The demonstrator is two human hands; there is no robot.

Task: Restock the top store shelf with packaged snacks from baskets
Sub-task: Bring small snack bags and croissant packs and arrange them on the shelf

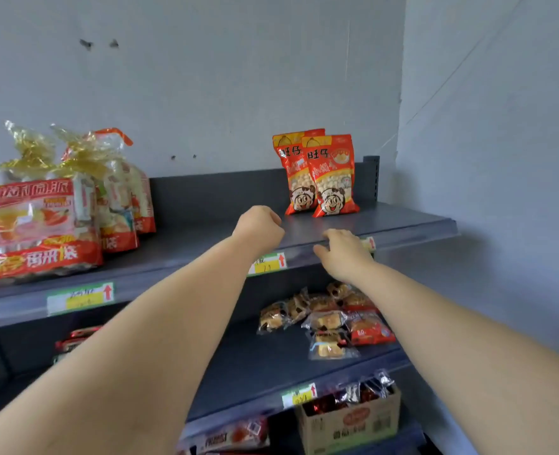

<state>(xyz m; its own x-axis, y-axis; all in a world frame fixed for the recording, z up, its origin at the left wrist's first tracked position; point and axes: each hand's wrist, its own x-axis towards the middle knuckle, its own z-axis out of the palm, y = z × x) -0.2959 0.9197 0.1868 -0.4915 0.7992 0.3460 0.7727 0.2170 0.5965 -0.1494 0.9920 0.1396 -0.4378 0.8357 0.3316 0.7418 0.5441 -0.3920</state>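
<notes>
Two red snack bags (324, 177) with a cartoon face stand upright side by side at the back right of the dark grey top shelf (205, 238). My left hand (260, 224) hovers over the shelf just left of and in front of the bags, fingers curled in, holding nothing. My right hand (343, 251) rests on the shelf's front edge below the bags, fingers spread, nothing in it. Large clear bags of wrapped snacks (48, 211) with red labels fill the shelf's left end.
Price tags (81, 298) sit on the top shelf's front rail. The shelf below holds small wrapped pastries (327, 320) at the right and a red pack (74, 338) at the left. A cardboard box of foil packs (350, 418) sits lower down. A grey wall closes in on the right.
</notes>
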